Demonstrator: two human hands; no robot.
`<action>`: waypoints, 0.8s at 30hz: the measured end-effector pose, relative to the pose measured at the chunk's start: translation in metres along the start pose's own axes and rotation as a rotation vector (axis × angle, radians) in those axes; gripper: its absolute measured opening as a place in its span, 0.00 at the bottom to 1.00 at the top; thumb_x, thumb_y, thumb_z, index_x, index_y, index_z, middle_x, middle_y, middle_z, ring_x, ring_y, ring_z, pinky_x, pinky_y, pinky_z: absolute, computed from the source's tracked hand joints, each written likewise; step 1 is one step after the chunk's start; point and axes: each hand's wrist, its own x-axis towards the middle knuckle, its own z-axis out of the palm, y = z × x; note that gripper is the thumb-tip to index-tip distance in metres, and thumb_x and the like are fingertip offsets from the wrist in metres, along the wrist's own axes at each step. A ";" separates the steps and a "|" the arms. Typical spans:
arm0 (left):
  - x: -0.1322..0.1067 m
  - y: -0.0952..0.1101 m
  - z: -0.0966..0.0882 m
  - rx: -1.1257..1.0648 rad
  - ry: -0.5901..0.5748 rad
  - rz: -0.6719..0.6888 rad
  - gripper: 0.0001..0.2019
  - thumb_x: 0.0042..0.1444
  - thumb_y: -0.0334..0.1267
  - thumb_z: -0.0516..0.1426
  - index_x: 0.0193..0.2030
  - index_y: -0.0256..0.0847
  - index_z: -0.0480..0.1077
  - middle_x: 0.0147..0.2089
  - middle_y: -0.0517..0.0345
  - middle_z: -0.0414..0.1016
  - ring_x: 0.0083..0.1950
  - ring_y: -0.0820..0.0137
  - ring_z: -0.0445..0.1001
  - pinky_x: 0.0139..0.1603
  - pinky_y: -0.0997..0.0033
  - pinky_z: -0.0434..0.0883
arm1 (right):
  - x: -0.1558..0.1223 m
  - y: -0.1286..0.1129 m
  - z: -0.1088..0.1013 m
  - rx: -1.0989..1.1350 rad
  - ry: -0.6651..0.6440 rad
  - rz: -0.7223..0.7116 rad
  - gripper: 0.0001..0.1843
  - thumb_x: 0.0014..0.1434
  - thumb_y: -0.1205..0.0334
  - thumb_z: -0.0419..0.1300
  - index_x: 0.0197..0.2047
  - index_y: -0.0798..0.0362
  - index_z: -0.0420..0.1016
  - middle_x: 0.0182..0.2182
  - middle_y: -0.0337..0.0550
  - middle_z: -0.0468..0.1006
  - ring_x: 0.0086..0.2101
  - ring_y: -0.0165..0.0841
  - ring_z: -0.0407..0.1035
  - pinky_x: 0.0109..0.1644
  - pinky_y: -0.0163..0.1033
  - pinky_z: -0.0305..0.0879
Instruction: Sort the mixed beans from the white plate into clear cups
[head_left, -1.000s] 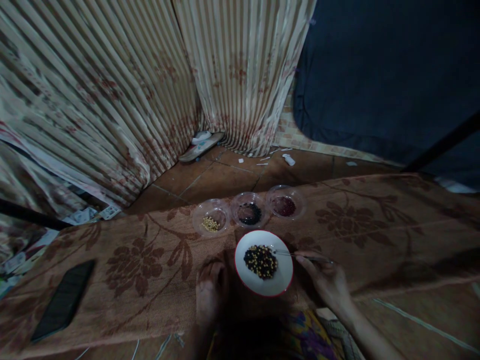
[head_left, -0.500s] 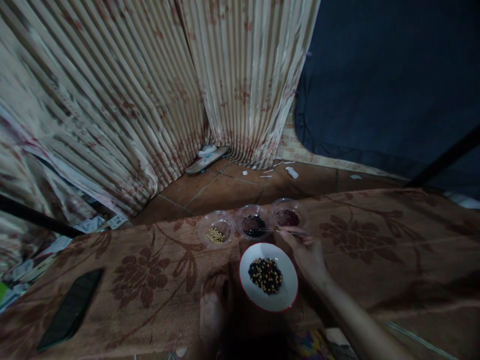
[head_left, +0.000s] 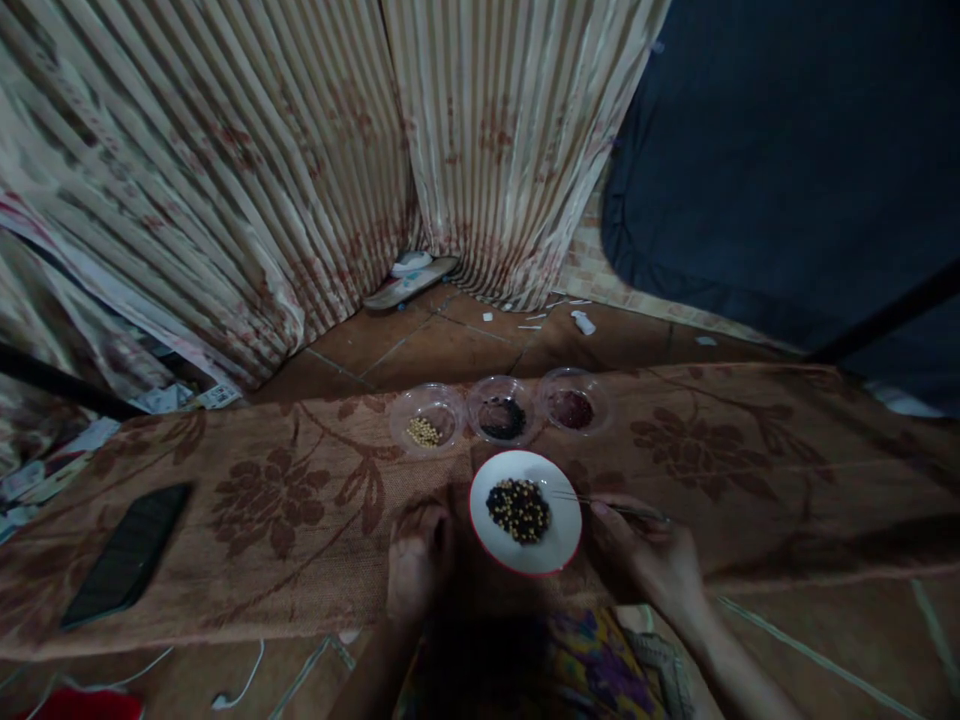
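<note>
A white plate (head_left: 555, 535) with a red rim holds a heap of mixed dark and yellow beans (head_left: 518, 509). My right hand (head_left: 649, 560) pinches thin metal tweezers (head_left: 592, 502) whose tips reach over the plate's right rim. My left hand (head_left: 418, 570) rests curled on the cloth just left of the plate, nothing showing in it. Beyond the plate stand three clear bowls in a row: yellow beans (head_left: 425, 417), black beans (head_left: 501, 409), red beans (head_left: 573, 401).
A brown floral cloth (head_left: 750, 450) covers the low surface. A black phone (head_left: 124, 555) lies on it at the far left. Striped curtains (head_left: 262, 180) and a sandal (head_left: 409, 282) are behind, a dark mattress (head_left: 787, 160) at right. Cables trail on the floor near me.
My right hand has drawn the tweezers back from the far bowls to the right rim of the plate. The left hand has stayed put.
</note>
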 end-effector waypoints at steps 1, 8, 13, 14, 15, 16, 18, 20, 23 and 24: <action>0.000 0.000 0.000 0.005 -0.003 0.002 0.07 0.61 0.33 0.50 0.34 0.43 0.68 0.33 0.57 0.74 0.37 0.66 0.71 0.43 0.64 0.65 | -0.002 -0.002 -0.002 -0.047 -0.046 -0.028 0.15 0.56 0.48 0.63 0.36 0.51 0.81 0.36 0.48 0.82 0.39 0.41 0.76 0.43 0.44 0.73; 0.000 -0.001 0.001 -0.005 -0.001 -0.009 0.06 0.61 0.33 0.51 0.34 0.43 0.68 0.34 0.57 0.74 0.38 0.66 0.72 0.43 0.64 0.65 | -0.012 -0.020 -0.001 -0.202 -0.192 -0.144 0.18 0.62 0.47 0.55 0.37 0.50 0.79 0.39 0.47 0.81 0.40 0.39 0.75 0.42 0.40 0.73; -0.001 -0.001 0.002 0.002 -0.009 -0.014 0.06 0.61 0.34 0.51 0.35 0.43 0.68 0.33 0.57 0.74 0.39 0.66 0.72 0.45 0.64 0.65 | -0.014 -0.022 -0.007 -0.249 -0.205 -0.154 0.17 0.62 0.47 0.55 0.37 0.50 0.79 0.40 0.47 0.80 0.41 0.39 0.75 0.44 0.41 0.72; 0.000 0.000 0.002 0.004 -0.011 -0.015 0.06 0.61 0.34 0.52 0.35 0.43 0.68 0.33 0.57 0.74 0.39 0.66 0.72 0.45 0.64 0.65 | -0.014 -0.022 -0.008 -0.253 -0.208 -0.155 0.17 0.62 0.47 0.55 0.37 0.50 0.79 0.39 0.47 0.80 0.41 0.39 0.75 0.44 0.41 0.72; 0.000 0.000 0.002 0.007 -0.013 -0.015 0.06 0.61 0.34 0.52 0.35 0.43 0.68 0.33 0.58 0.74 0.39 0.66 0.72 0.45 0.64 0.65 | -0.014 -0.021 -0.009 -0.255 -0.211 -0.158 0.17 0.62 0.47 0.55 0.37 0.50 0.79 0.39 0.47 0.80 0.41 0.39 0.75 0.44 0.41 0.72; 0.000 0.001 0.001 0.010 -0.011 -0.015 0.06 0.61 0.34 0.51 0.35 0.43 0.68 0.33 0.58 0.74 0.39 0.66 0.72 0.45 0.64 0.65 | -0.014 -0.021 -0.009 -0.254 -0.214 -0.156 0.17 0.63 0.47 0.55 0.38 0.50 0.78 0.39 0.47 0.80 0.41 0.39 0.75 0.44 0.41 0.72; 0.000 0.002 0.000 0.014 -0.005 -0.011 0.06 0.61 0.33 0.51 0.34 0.43 0.68 0.33 0.57 0.74 0.38 0.66 0.72 0.45 0.64 0.65 | -0.015 -0.021 -0.009 -0.259 -0.217 -0.158 0.17 0.63 0.47 0.54 0.38 0.50 0.78 0.39 0.47 0.80 0.41 0.39 0.75 0.43 0.41 0.72; 0.001 0.002 0.000 0.015 -0.002 -0.009 0.06 0.61 0.33 0.51 0.34 0.43 0.68 0.33 0.57 0.74 0.38 0.66 0.72 0.45 0.64 0.65 | -0.016 -0.020 -0.008 -0.270 -0.206 -0.168 0.17 0.62 0.47 0.55 0.37 0.49 0.79 0.39 0.47 0.80 0.40 0.39 0.75 0.43 0.41 0.72; 0.001 0.002 0.000 0.011 -0.005 -0.010 0.06 0.61 0.33 0.52 0.34 0.43 0.68 0.33 0.57 0.74 0.38 0.66 0.72 0.44 0.64 0.65 | -0.017 -0.019 -0.008 -0.282 -0.200 -0.190 0.17 0.63 0.47 0.55 0.37 0.49 0.78 0.38 0.46 0.80 0.40 0.39 0.75 0.44 0.41 0.72; 0.000 0.001 0.001 0.011 -0.003 -0.011 0.05 0.61 0.33 0.52 0.35 0.43 0.68 0.33 0.58 0.74 0.38 0.66 0.72 0.44 0.65 0.65 | -0.017 -0.018 -0.008 -0.283 -0.204 -0.193 0.16 0.63 0.48 0.55 0.38 0.49 0.78 0.38 0.46 0.80 0.40 0.39 0.75 0.45 0.41 0.71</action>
